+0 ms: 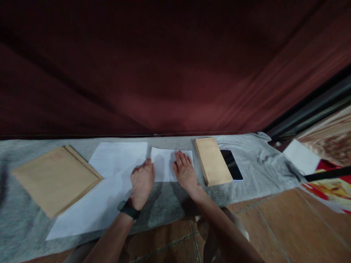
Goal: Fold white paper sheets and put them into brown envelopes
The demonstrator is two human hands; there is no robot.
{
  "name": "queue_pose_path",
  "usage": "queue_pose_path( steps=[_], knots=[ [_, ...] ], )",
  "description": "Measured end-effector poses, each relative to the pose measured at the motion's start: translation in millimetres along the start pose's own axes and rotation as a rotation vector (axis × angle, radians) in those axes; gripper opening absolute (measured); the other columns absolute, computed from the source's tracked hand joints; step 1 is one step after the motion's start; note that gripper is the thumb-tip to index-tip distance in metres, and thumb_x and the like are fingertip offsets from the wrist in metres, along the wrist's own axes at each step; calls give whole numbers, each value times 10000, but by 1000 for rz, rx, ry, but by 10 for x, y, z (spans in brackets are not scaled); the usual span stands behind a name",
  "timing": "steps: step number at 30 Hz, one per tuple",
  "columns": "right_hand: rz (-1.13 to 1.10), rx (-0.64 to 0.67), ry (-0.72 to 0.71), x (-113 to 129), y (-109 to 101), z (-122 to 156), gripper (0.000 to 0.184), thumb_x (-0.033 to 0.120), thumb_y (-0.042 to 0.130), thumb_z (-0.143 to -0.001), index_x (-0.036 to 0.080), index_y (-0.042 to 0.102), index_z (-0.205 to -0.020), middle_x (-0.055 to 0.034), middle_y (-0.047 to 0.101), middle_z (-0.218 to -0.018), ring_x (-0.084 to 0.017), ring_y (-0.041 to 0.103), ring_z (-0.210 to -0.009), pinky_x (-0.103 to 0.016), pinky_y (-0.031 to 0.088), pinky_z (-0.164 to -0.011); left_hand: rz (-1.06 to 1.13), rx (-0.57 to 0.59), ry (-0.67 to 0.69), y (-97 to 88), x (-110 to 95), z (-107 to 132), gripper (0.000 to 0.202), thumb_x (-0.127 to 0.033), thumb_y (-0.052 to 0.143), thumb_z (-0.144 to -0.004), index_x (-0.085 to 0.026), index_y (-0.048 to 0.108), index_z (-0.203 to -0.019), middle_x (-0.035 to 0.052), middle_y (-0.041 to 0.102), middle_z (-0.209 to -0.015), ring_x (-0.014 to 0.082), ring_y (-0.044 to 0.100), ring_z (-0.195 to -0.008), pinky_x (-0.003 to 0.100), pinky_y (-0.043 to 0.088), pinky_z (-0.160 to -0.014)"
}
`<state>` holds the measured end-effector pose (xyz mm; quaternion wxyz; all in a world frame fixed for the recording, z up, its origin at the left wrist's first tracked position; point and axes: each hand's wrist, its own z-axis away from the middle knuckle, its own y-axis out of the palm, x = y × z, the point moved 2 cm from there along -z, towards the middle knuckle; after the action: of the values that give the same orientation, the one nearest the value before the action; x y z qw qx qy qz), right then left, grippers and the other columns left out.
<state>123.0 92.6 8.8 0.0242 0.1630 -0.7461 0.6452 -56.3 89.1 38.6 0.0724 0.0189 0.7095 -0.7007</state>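
Observation:
A folded white sheet of paper (163, 164) lies on the grey cloth in front of me. Flat on its right part rests my right hand (185, 171), open, fingers stretched forward. My left hand (142, 182), with a dark watch on the wrist, is at the sheet's left edge. Its fingers are curled in, and their tips are hidden, so whatever they may hold does not show. Larger white sheets (117, 155) lie left of and partly under the left hand.
Brown envelopes (57, 179) lie on the white sheets at left. A second stack of brown envelopes (212, 160) sits right of my right hand, partly over a dark phone-like device (232, 164). Grey cloth (263, 168) covers the surface. A dark red curtain (175, 91) hangs behind; tiled floor (274, 223) shows below.

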Motion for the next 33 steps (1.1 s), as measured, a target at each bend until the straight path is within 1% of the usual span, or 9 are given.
queue_pose_path(
  steps=[5,9,13,17,21,24,27,30,33],
  knots=[
    [33,-19,-24,50,81,54,536,413,402,-1064,189,395,-1552,-123,328,-1638,-304,316,-1504,-528,233,-1226,-16,1,-2,-8,-5,11,344,-264,318,-1027,-135,592,-1191,118,731,-837,248,722,-861,332,470,-794],
    [42,-41,-26,39,139,78,531,418,415,-1061,206,401,-1548,-124,356,-1625,-295,327,-1500,-525,234,-1222,-21,-18,-17,-32,-13,34,368,-267,296,-1032,-113,534,-1268,117,718,-841,257,713,-853,329,464,-750],
    [41,-30,-25,39,142,74,538,421,405,-1063,206,388,-1555,-124,354,-1626,-292,320,-1504,-521,223,-1226,-57,-75,15,-73,-33,57,398,-221,292,-1013,-95,531,-1306,160,708,-1016,280,687,-950,383,462,-854],
    [43,-6,-20,41,125,70,556,442,383,-1066,196,372,-1564,-130,328,-1635,-302,307,-1510,-523,215,-1226,17,-212,193,23,-140,81,454,-161,306,-988,-92,506,-1390,210,585,-1377,309,576,-1243,434,422,-1029],
    [36,12,-46,29,119,72,546,377,398,-1060,198,349,-1574,-118,300,-1647,-299,289,-1518,-518,198,-1231,183,-212,417,310,-301,121,483,-275,357,-1013,-109,481,-1449,170,443,-1565,299,368,-1474,467,329,-1186],
    [24,5,-53,20,120,73,532,348,389,-1059,202,361,-1570,-114,306,-1645,-296,293,-1517,-516,196,-1231,194,-229,348,483,-312,124,501,-322,370,-1010,-100,508,-1438,190,439,-1566,324,339,-1494,529,290,-1213],
    [10,-12,-41,15,115,67,517,360,368,-1066,201,389,-1557,-114,323,-1636,-296,311,-1511,-517,217,-1225,202,-255,224,499,-235,75,498,-275,392,-987,-54,523,-1413,231,423,-1563,343,349,-1487,520,324,-1200],
    [-3,-7,-45,8,104,55,513,376,377,-1065,199,413,-1545,-114,327,-1632,-297,326,-1504,-518,220,-1227,194,-219,109,340,-157,-16,494,-204,421,-944,-13,526,-1387,268,456,-1519,338,456,-1413,464,400,-1151],
    [-17,7,-56,-14,87,40,508,382,388,-1063,206,426,-1538,-111,339,-1628,-294,341,-1498,-518,216,-1231,156,-109,39,94,-147,-107,519,-200,439,-931,-53,491,-1426,238,590,-1365,318,582,-1269,437,461,-1073]
  ],
)
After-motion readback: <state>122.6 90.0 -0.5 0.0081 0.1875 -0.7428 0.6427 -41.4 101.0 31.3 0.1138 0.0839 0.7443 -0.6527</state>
